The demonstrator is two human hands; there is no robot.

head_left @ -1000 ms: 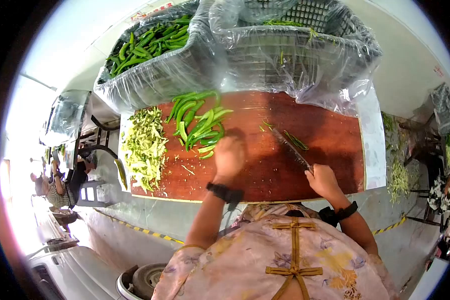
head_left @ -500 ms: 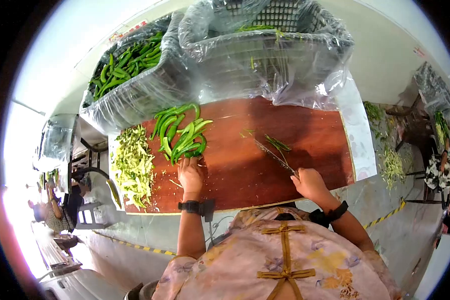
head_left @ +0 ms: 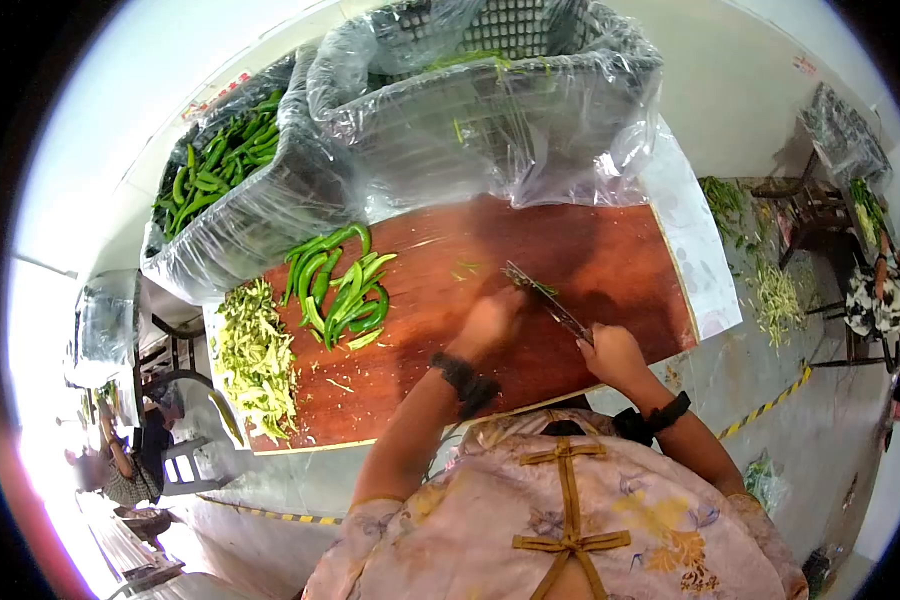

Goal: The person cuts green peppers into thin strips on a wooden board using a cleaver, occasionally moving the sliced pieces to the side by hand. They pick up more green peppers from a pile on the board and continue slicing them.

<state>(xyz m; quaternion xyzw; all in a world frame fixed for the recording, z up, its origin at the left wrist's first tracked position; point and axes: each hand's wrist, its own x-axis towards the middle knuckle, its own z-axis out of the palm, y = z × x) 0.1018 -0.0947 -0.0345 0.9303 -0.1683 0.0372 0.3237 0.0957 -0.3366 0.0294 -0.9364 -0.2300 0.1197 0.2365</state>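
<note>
My right hand [head_left: 613, 355] is closed round the handle of a knife [head_left: 560, 312], whose blade points up and left over the board. A few thin green pieces [head_left: 542, 287] lie by the blade. My left hand [head_left: 492, 322] is over the middle of the red-brown board [head_left: 610, 240], near the knife tip. Motion smears its fingers, so their pose and anything in them cannot be made out. Left of it lies a loose pile of green peppers [head_left: 342, 290]. A heap of pale green cut pieces [head_left: 255, 360] covers the board's left end.
Behind the board stand a plastic-lined crate of green peppers [head_left: 215, 170] and a second plastic-lined crate [head_left: 490, 130]. Scraps [head_left: 776, 305] lie on the floor at the right. One person [head_left: 882, 290] is at the far right, another [head_left: 125, 460] at the far left.
My left hand has moved right, from the pepper pile towards the knife. The knife tip is now by the thin green pieces. The whole view has shifted and turned slightly.
</note>
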